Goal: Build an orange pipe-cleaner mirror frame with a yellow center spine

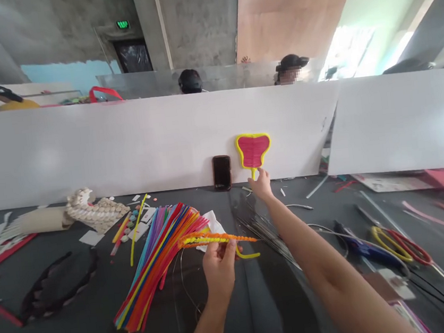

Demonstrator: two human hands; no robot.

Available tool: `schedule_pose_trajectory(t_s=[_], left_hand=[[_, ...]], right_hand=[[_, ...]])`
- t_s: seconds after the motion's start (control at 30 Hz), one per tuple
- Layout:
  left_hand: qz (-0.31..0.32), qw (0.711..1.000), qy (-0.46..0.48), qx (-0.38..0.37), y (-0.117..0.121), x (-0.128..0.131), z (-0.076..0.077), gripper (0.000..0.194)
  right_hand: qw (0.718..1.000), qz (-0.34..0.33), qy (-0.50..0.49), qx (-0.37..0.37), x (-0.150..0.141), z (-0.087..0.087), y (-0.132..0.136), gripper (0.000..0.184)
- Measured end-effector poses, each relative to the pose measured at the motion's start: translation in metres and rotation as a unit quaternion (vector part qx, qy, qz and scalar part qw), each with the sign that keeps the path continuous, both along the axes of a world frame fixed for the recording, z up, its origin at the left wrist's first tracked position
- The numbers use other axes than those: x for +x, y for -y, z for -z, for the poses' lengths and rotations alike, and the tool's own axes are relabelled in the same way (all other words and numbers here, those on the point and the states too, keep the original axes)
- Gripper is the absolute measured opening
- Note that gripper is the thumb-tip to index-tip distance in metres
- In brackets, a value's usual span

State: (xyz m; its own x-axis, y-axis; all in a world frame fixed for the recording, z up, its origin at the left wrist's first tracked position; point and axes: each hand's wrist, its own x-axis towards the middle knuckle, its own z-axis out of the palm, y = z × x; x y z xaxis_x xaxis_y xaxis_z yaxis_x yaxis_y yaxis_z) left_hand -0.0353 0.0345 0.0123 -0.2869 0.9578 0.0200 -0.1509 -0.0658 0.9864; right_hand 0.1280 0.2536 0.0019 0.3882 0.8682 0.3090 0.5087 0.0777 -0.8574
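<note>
My left hand [220,265] pinches a braided strip of orange and yellow pipe cleaners [204,239] above the dark table. A loose yellow end curls out past my fingertips. At the far side, my right hand [261,184] has thumb and fingers around the lower handle of a small fan [254,151], which has a pink-red panel and a fuzzy yellow rim. The fan stands upright against the white board. Left of my left hand lies a fanned bundle of multicoloured pipe cleaners [153,270]. A white paper piece [214,223] is partly hidden behind the strip.
A phone [221,173] leans on the white board [155,142]. Metal wires [270,238] lie under my right forearm. Scissors [401,245] and a blue-handled tool [370,251] are at right. Leftward are a dark headband [60,292] and a beige textured piece [97,213]. People sit beyond the board.
</note>
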Motion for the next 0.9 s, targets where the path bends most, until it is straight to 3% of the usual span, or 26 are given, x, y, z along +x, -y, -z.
schedule_pose_trajectory(t_s=[0.2,0.43,0.67,0.9], left_hand=[[-0.002,1.0,0.001,-0.022,0.0,-0.002,0.006,0.025],[-0.016,0.999,0.013,-0.043,-0.006,-0.004,0.017,0.026],[-0.02,0.998,0.017,-0.064,-0.009,-0.005,0.019,0.027],[-0.02,0.998,0.006,-0.059,-0.009,-0.006,0.02,0.028]], right_hand=[[0.997,0.065,-0.043,-0.015,0.002,0.03,-0.04,0.067],[0.988,0.068,-0.133,0.05,0.019,0.045,-0.047,0.036],[0.97,-0.001,-0.218,0.112,0.029,0.044,-0.049,0.03],[0.954,-0.116,-0.27,0.052,0.015,0.057,-0.05,0.028]])
